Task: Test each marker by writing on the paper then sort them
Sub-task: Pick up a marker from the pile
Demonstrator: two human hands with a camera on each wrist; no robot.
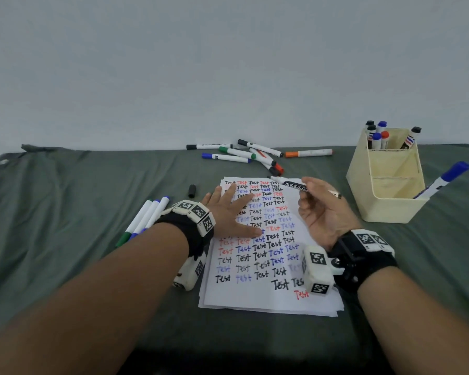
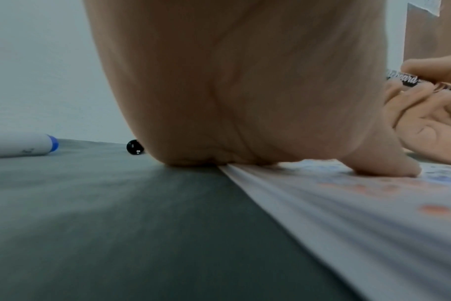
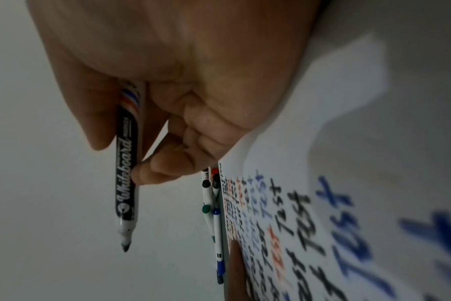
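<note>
A white paper (image 1: 266, 299) covered in rows of "Test" in black, red and blue lies on the green cloth. My left hand (image 1: 233, 212) lies flat on its left part, fingers spread, and presses it down (image 2: 384, 167). My right hand (image 1: 320, 204) is raised palm-up over the paper's right edge and holds an uncapped black whiteboard marker (image 1: 290, 183) (image 3: 126, 179) with its tip pointing left, off the paper. A loose black cap (image 1: 192, 190) (image 2: 135, 147) rests on the cloth left of the paper.
Several capped markers (image 1: 255, 154) lie scattered behind the paper. Three markers (image 1: 144, 219) lie side by side at the left. A cream organiser box (image 1: 387, 185) at the right holds several markers in its back compartment, and a blue marker (image 1: 444, 180) leans out of its front.
</note>
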